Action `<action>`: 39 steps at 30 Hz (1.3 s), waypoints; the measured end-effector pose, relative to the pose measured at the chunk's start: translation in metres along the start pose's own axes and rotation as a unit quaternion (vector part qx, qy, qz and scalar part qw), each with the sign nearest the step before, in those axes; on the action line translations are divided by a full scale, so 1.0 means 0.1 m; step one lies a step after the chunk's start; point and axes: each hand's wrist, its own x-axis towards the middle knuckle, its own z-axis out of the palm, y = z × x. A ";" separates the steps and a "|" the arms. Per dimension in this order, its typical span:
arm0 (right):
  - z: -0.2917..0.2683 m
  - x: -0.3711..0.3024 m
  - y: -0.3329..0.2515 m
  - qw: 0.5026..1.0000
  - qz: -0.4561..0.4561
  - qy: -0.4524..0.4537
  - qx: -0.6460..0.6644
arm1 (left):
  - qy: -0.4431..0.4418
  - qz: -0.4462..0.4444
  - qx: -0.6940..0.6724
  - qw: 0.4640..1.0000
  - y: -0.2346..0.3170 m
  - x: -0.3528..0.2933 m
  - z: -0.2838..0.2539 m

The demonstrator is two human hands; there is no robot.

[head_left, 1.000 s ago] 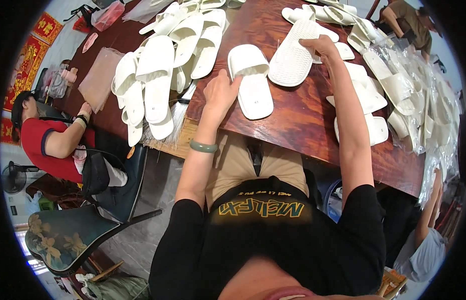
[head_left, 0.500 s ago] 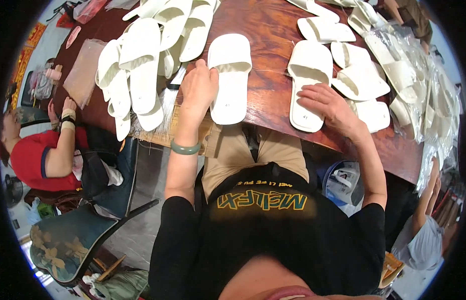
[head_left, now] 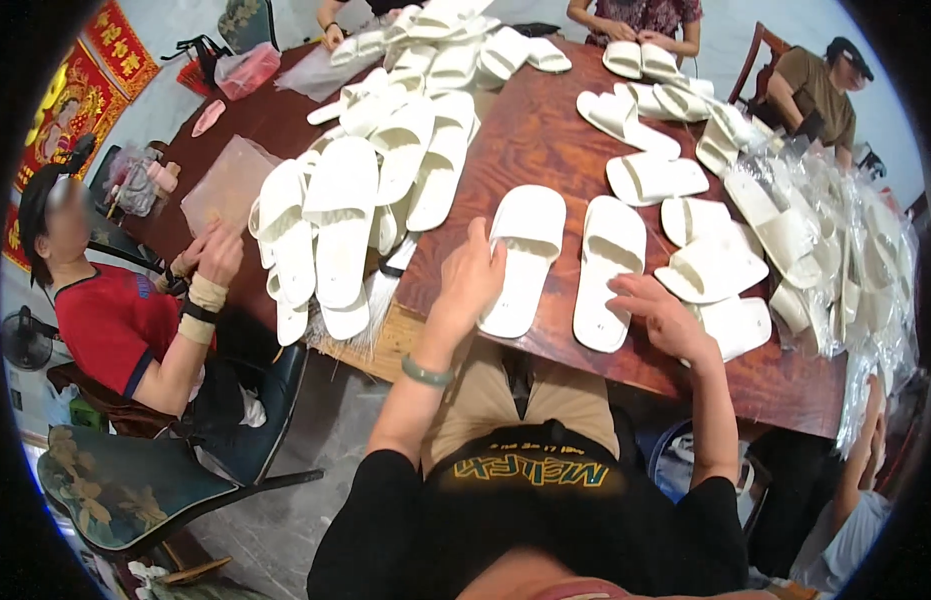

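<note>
Two white open-toed slippers lie side by side at the near table edge, toes pointing away from me. At the left slipper (head_left: 525, 290), my left hand (head_left: 467, 285) is closed on its left edge, with the fingertips partly hidden. A green bangle (head_left: 426, 372) circles that wrist. My right hand (head_left: 670, 318) is open by the right slipper (head_left: 600, 310), its spread fingers touching the right edge of the sole. Just beyond the right hand, more loose white slippers (head_left: 715, 265) lie overlapping.
A big heap of white slippers (head_left: 345, 200) covers the table's left side, above white bristly strands (head_left: 370, 325). Plastic-wrapped slippers (head_left: 795, 250) pile up at the right. A person in red (head_left: 120, 320) sits at left; others sit around the far side. A chair (head_left: 135, 480) stands lower left.
The left slipper has slid right with my left hand, narrowing the gap to the right slipper. My right hand's fingers have shifted to that slipper's edge. The view has tilted up, showing more people.
</note>
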 end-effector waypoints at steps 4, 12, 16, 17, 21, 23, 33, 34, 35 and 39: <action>0.09 0.14 -0.30 0.972 0.049 0.150 0.176 | -0.040 0.092 -0.159 0.982 0.52 -0.28 -0.24; 0.53 0.52 -0.58 0.922 -0.024 0.265 0.282 | -0.088 0.127 -0.220 0.963 0.84 -0.58 -0.10; 0.54 0.48 -0.69 0.905 0.020 0.296 0.305 | -0.063 0.098 -0.272 0.955 0.84 -0.70 -0.04; 0.53 0.48 -0.70 0.885 0.079 0.294 0.352 | -0.051 0.078 -0.304 0.948 0.82 -0.73 -0.01; 0.37 0.62 -0.38 0.900 0.143 0.268 0.312 | -0.179 -0.019 -0.348 0.920 0.65 -0.93 -0.06; 0.40 0.74 -0.21 0.924 0.149 0.206 0.287 | -0.267 -0.090 -0.400 0.872 0.52 -1.08 -0.11; 0.72 1.23 -0.08 0.977 0.107 0.185 -0.014 | -0.254 -0.295 -0.587 0.710 0.23 -0.76 -0.16; 0.69 1.22 -0.11 0.977 0.116 0.178 -0.001 | -0.250 -0.297 -0.586 0.711 0.22 -0.71 -0.18; 0.71 1.17 -0.09 0.972 0.095 0.213 -0.012 | -0.259 -0.290 -0.578 0.718 0.23 -0.65 -0.20; 0.56 0.93 -0.14 0.971 0.112 0.211 0.011 | -0.276 -0.287 -0.565 0.722 0.17 -0.43 -0.22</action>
